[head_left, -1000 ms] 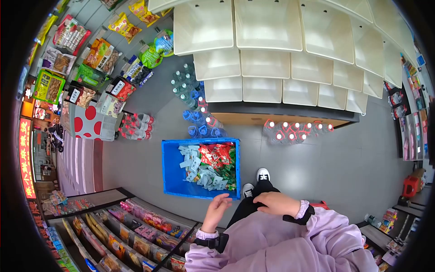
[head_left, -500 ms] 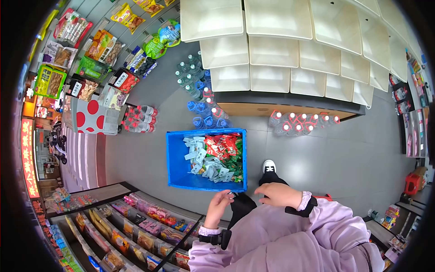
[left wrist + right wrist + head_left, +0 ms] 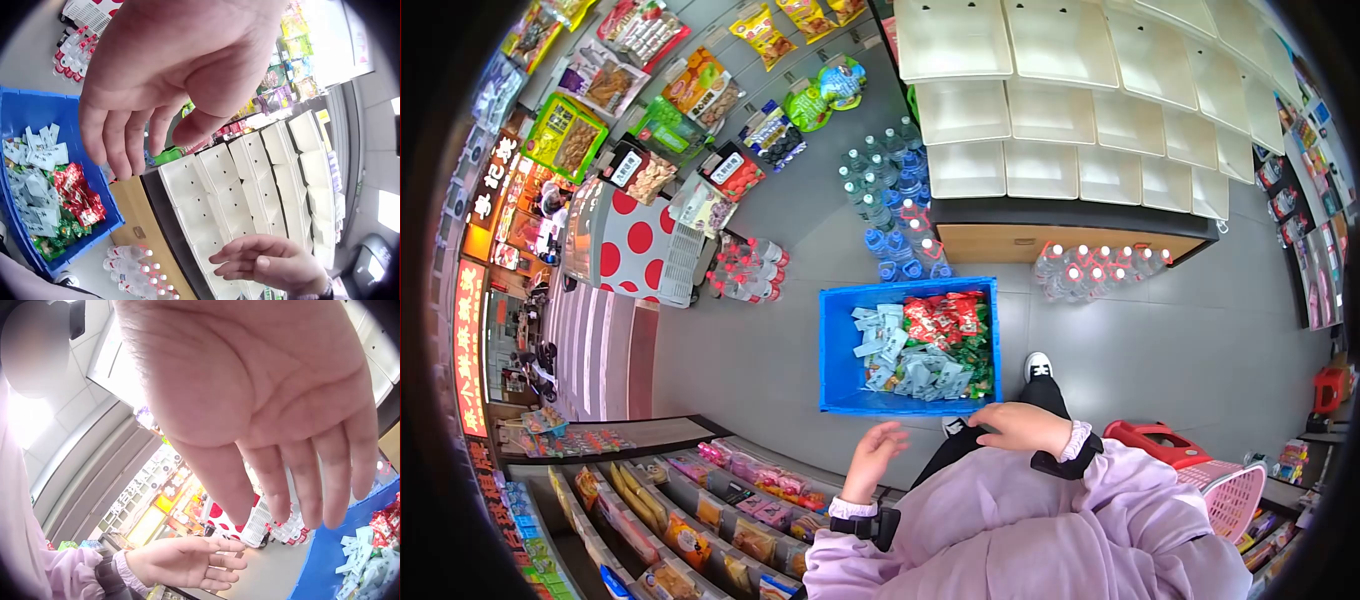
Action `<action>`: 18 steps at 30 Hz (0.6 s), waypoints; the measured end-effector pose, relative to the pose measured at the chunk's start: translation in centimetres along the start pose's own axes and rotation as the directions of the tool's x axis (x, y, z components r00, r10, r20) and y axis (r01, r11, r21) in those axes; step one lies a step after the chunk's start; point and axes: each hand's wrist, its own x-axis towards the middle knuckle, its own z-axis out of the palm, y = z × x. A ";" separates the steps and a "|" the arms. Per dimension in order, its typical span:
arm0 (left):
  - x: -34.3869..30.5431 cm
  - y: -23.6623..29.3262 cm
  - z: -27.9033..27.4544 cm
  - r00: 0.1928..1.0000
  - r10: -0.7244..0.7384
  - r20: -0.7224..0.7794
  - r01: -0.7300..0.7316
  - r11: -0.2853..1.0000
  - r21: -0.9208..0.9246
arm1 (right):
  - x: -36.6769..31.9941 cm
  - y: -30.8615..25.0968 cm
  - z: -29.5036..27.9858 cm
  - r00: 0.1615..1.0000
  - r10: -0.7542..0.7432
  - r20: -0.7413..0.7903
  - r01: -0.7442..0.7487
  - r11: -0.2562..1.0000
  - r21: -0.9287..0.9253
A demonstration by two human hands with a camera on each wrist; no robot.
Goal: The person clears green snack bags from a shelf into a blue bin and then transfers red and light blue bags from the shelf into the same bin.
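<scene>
Both hands hover in front of the body with nothing in them. The left hand is held over the near side, left of the legs, its fingers relaxed in the left wrist view. My right hand is above the lap, palm bare and fingers extended in the right wrist view. Nearest to both is a blue plastic crate on the floor, just beyond the shoes. Inside it lie light-blue packets, red packets and green packets in loose heaps.
White bins stand in tiers on a wooden-fronted unit. Water bottles line its foot, with more bottles behind the crate. Snack shelves run along the near left. A pink basket with a red handle stands right of the body.
The view has turned left, so the crate and bins sit further right in it. A pink basket has come into sight at right. Both hands stay free of objects.
</scene>
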 end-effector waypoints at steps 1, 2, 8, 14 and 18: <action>-0.5 0.0 -1.3 1.000 0.004 -0.009 -0.004 1.000 0.012 | 0.5 -0.4 0.9 1.000 -0.011 -0.012 0.011 1.000 0.007; -0.8 -0.4 -2.6 1.000 0.004 -0.020 -0.003 1.000 0.019 | 1.0 -1.0 1.6 1.000 -0.010 -0.008 0.010 1.000 0.004; -0.6 -2.0 -6.8 0.999 -0.046 -0.025 0.048 0.997 0.055 | 2.1 -2.6 4.4 0.998 0.056 -0.002 -0.056 0.998 -0.005; 2.6 -3.4 -6.4 0.993 -0.101 0.052 0.098 0.993 0.061 | 1.7 -2.3 4.9 0.990 0.137 -0.030 -0.137 0.990 0.020; 4.8 -3.1 -4.8 0.990 -0.118 0.082 0.110 0.990 0.088 | 1.6 -1.2 4.3 0.989 0.148 -0.023 -0.148 0.989 0.024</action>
